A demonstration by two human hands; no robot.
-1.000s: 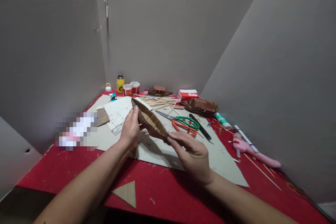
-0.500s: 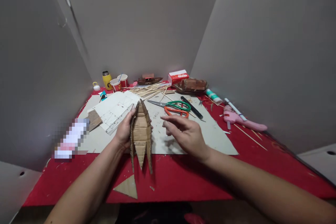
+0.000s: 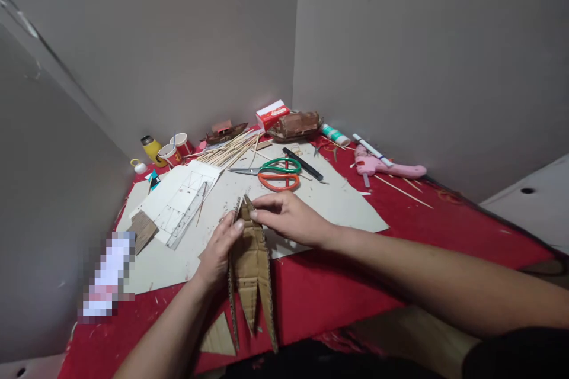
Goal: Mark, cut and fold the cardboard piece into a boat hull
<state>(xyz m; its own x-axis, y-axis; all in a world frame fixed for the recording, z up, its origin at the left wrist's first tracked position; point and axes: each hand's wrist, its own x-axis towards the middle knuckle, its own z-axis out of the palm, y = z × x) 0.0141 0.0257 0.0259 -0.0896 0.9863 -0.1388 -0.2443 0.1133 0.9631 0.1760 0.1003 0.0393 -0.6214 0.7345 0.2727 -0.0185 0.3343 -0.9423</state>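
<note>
A brown cardboard boat hull [image 3: 249, 260] is held up over the table's front part, its pointed end away from me and three loose tapering flaps toward me. My left hand [image 3: 220, 247] grips its left side wall, thumb on the inner face. With thumb and fingers, my right hand [image 3: 288, 218] pinches the right wall near the far tip; the fingers behind the wall are partly hidden. At that tip the two side walls stand slightly apart. Below the hull, a triangular cardboard piece [image 3: 220, 336] lies on the red cloth, partly covered by my left forearm.
Scissors [image 3: 278, 173] with green and orange handles and a black utility knife [image 3: 303, 164] lie beyond my hands. Drawn paper plans [image 3: 182, 201] are at left, thin sticks [image 3: 231, 151] behind. A pink glue gun [image 3: 391, 169] rests at right. Two model boats [image 3: 296, 125] stand at the back.
My right hand has moved left onto the hull's far end and closed on its wall. The hull's walls now part at the tip. My view has turned to the right and tilted.
</note>
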